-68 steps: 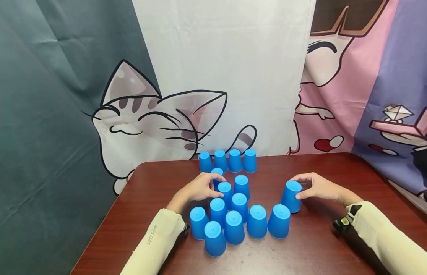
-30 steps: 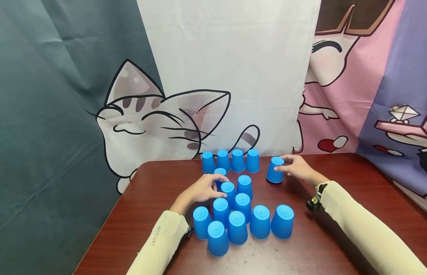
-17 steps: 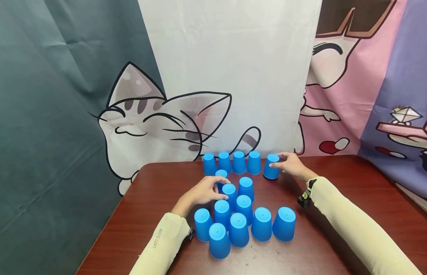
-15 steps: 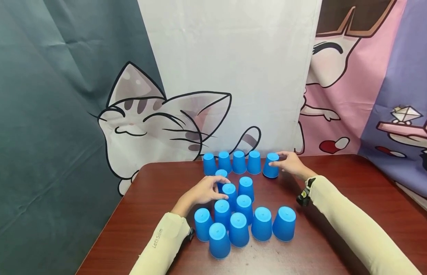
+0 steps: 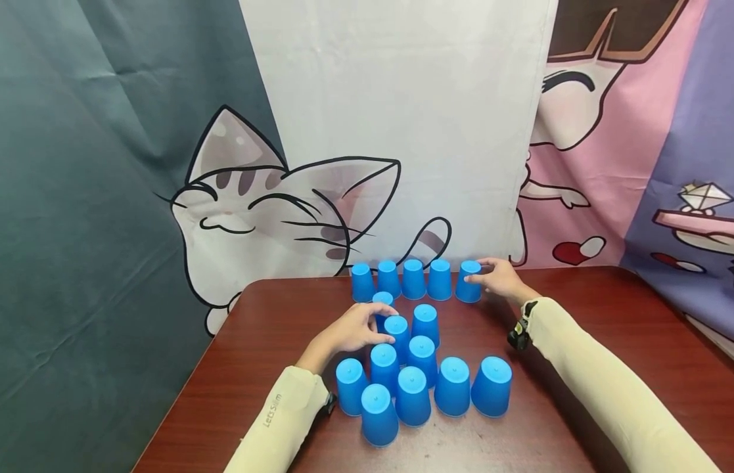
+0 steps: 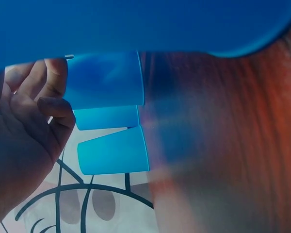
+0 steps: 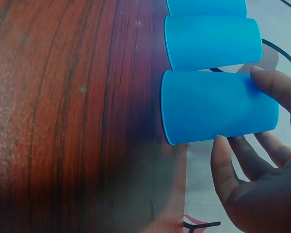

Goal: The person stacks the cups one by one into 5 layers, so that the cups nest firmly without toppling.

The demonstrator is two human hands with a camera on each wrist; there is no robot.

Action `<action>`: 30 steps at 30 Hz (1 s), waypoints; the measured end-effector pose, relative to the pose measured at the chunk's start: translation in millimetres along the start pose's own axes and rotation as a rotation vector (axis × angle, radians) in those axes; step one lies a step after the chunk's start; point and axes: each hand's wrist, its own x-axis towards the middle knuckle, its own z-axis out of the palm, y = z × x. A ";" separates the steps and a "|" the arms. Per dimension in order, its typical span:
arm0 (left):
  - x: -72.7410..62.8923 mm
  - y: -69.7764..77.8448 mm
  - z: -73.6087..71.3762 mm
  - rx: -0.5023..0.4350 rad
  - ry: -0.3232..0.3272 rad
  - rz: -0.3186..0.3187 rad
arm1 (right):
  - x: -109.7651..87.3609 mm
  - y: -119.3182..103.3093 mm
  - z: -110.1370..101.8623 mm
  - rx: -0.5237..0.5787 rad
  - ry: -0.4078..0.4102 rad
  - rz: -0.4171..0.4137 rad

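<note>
**Two hands, two blue cups, and a back row of five**

So the right hand [image 5: 503,281] has its grip closed in to one cup's width around an upside-down blue tapered plastic cup [image 7: 216,104], thumb on one side and fingers on the other. That cup is at the three o'clock end of the back row, just beside the next blue cup [image 5: 439,281]. Can't tell if its rim touches the table [image 5: 272,315], which is glossy reddish-brown.

Left hand [image 5: 345,330] is down around eight o'clock from there. Its grip is about a cup wide too, thumb and index finger curved round a second upside-down blue cup [image 5: 396,325]; some fingertips are hidden.

Nine more cups crowd round that one: singles at eleven and two o'clock, the other seven fanned from four to eight. Up at twelve there's a printed cloth backdrop [image 5: 402,98], with a cartoon cat [image 5: 254,203] at ten.
</note>
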 end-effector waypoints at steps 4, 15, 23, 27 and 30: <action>0.0 0.0 -0.6 -0.004 0.003 -0.001 | 1.9 -0.8 1.1 -0.005 0.000 -0.004; -0.1 -2.3 0.7 0.002 0.005 0.004 | -1.9 13.7 8.2 0.028 0.000 0.008; 0.8 -3.0 1.4 0.003 0.014 0.006 | -7.1 26.3 9.6 0.042 0.017 0.014; -0.2 -3.2 1.9 0.015 0.018 0.006 | -12.4 27.4 10.9 0.048 0.022 0.016; -0.9 -2.6 1.7 0.024 0.015 0.005 | -16.2 27.9 11.2 0.057 0.022 0.027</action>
